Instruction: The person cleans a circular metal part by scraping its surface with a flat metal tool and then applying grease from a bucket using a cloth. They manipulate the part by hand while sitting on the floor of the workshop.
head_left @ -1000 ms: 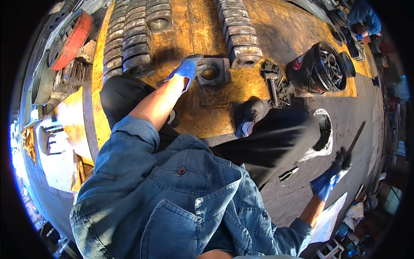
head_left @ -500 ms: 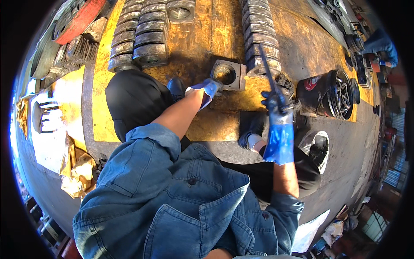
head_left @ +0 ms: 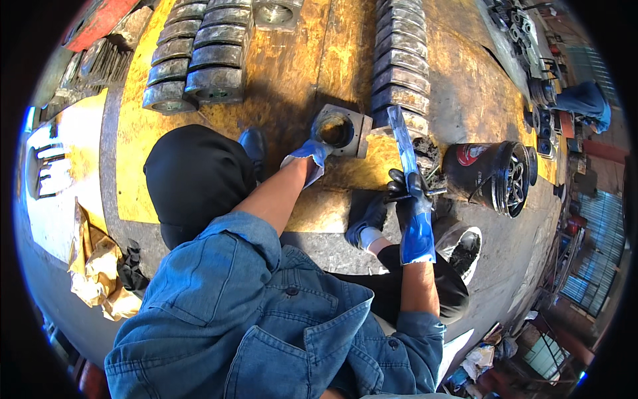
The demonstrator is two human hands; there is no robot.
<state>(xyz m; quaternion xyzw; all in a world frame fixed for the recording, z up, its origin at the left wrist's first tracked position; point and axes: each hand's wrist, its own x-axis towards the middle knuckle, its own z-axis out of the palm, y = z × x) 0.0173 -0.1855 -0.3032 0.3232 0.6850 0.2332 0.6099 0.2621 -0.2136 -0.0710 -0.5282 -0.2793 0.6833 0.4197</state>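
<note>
My left hand (head_left: 314, 154), in a glove with a ragged blue cuff, grips the near left corner of a square metal block (head_left: 362, 133). A large round bore shows in the block's top, and small holes mark its right side. The fingers are partly hidden against the block. Closed around the lower end of a long flat metal bar (head_left: 403, 143) is my right hand (head_left: 413, 193), in a blue and black glove. The bar points up and away, its broad face shining blue. A short crosspiece shows at the grip; its kind is unclear.
Rows of similar metal blocks (head_left: 402, 73) stand on the worn yellow plate (head_left: 286, 73), beyond both hands. Right of my right hand, a black bucket (head_left: 475, 174) lies tipped, with metal pieces inside. Crumpled brown paper (head_left: 93, 266) lies at left. Another person (head_left: 585, 106) is at far right.
The bar has turned from edge-on to show its broad face. The metal block sits at a slightly different angle, with my left hand still at it. The whole view has shifted.
</note>
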